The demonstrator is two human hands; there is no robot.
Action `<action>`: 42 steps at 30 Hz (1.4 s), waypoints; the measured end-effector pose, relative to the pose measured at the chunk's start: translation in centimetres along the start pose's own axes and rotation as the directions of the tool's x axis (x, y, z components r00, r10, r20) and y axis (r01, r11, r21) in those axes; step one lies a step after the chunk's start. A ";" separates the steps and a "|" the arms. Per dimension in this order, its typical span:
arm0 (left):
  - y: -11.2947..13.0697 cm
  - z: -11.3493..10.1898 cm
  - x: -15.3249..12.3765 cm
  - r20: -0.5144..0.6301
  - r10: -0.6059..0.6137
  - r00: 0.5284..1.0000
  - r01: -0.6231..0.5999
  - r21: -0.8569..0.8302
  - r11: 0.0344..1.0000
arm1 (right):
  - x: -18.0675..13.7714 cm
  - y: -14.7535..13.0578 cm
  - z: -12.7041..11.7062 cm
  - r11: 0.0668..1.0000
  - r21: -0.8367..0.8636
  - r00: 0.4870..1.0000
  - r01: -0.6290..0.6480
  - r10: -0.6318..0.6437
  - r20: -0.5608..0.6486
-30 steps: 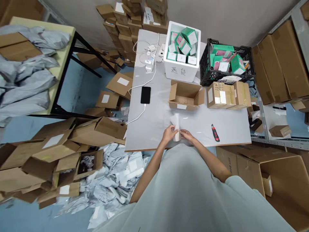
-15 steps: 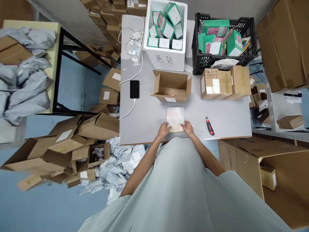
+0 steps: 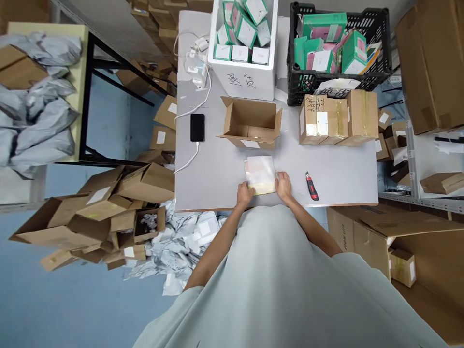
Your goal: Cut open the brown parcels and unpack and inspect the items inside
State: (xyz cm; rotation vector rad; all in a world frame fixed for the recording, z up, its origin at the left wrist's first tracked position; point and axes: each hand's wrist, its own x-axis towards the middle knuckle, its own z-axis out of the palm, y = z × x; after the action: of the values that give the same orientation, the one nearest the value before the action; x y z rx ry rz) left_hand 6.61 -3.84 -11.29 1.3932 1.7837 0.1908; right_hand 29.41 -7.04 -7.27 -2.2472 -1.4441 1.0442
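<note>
A thin, flat, whitish packet [image 3: 261, 171] with a pinkish tint and a yellow lower edge rests on the table in front of me. At its lower left corner my left hand [image 3: 245, 195] grips it, fingers closed. My right hand [image 3: 283, 185] is curled at the lower right edge, its fingers also closed on the packet. Just beyond lies an open cardboard box [image 3: 250, 120], its flaps spread. Off to the right of my hand is a red and black utility knife [image 3: 312, 187]. What the packet contains cannot be made out.
A white foam box [image 3: 239, 84] and a black crate [image 3: 294, 89], both with green and white cartons, stand at the back. Taped cardboard boxes [image 3: 337, 118] sit right. A phone [image 3: 197, 127] on a cable lies left. Opened boxes [image 3: 145, 183] pile beside the table.
My right hand has turned and moved slightly up along the packet's right edge. The packet is tilted a little differently. The whole view has shifted slightly.
</note>
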 end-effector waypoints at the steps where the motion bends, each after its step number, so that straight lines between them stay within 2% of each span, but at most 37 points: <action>1: 0.2 0.1 -0.2 -0.005 0.027 1.000 -0.027 -0.004 1.000 | -0.1 -0.5 0.2 0.997 -0.009 0.997 0.075 -0.075 -0.016; 3: 0.7 0.5 -0.5 -0.003 0.076 0.997 -0.076 -0.014 0.997 | -0.1 -1.6 1.0 0.982 -0.041 0.982 0.186 -0.185 0.018; 4: 0.9 0.8 -0.5 0.007 0.095 0.995 -0.095 -0.020 0.995 | 0.1 -2.2 1.6 0.977 -0.066 0.978 0.204 -0.200 0.058; 8: 1.4 1.7 -0.9 0.080 0.162 0.984 -0.158 -0.048 0.986 | 1.3 -3.8 3.6 0.963 -0.180 0.971 0.199 -0.169 0.172; 13: 1.6 1.6 -2.1 0.126 0.289 0.949 -0.280 -0.081 0.956 | 1.4 -3.4 3.4 0.975 -0.153 0.974 0.160 -0.131 0.185; 14: 1.6 1.5 -2.3 0.130 0.309 0.942 -0.300 -0.084 0.950 | 1.2 -3.1 3.2 0.982 -0.127 0.980 0.142 -0.121 0.158; 16: 1.7 1.4 -2.5 0.134 0.336 0.932 -0.327 -0.087 0.941 | 0.8 -2.5 2.8 0.998 0.030 0.997 0.058 -0.060 0.056; 19: 2.0 1.7 -2.4 0.134 0.359 0.924 -0.350 -0.089 0.933 | 0.7 -1.2 2.1 0.940 0.328 0.991 -0.095 0.121 -0.060; 21: 2.5 2.0 -2.2 0.127 0.370 0.920 -0.361 -0.095 0.928 | 0.8 -0.4 1.3 0.898 0.412 0.978 -0.155 0.198 -0.065; 24: 3.6 2.5 -1.9 0.111 0.387 0.915 -0.376 -0.106 0.920 | 0.6 0.5 -0.1 0.854 0.489 0.971 -0.177 0.234 -0.057; 26: 4.6 2.8 -1.8 0.085 0.402 0.912 -0.392 -0.114 0.913 | 0.0 0.7 -0.8 0.766 0.621 0.972 -0.168 0.235 -0.027; 30: 6.6 3.0 -1.8 -0.024 0.390 0.921 -0.390 -0.110 0.914 | -1.5 0.2 -1.7 0.411 0.902 0.988 -0.131 0.127 0.086; 33: 7.3 2.6 -2.3 -0.027 0.343 0.939 -0.344 -0.113 0.932 | -2.3 0.3 -2.6 0.326 0.940 0.991 -0.099 0.114 0.065; 37: 7.3 1.4 -3.2 -0.008 0.310 0.951 -0.308 -0.134 0.942 | -2.9 1.9 -4.4 0.378 0.922 0.970 -0.083 0.243 -0.012; 40: 6.8 -0.2 -3.5 -0.069 0.325 0.943 -0.331 -0.120 0.936 | -3.4 3.3 -5.4 0.476 0.878 0.953 -0.055 0.287 -0.097; 42: 6.2 -1.5 -3.3 -0.114 0.303 0.946 -0.314 -0.086 0.946 | -3.7 3.8 -5.9 0.591 0.806 0.935 -0.023 0.299 -0.192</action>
State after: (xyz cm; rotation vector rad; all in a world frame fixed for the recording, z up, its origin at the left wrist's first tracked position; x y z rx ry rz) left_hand 10.25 -3.87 -5.05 1.6059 1.6000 0.5209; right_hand 35.15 -11.12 -3.75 -1.7429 -0.4485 1.0351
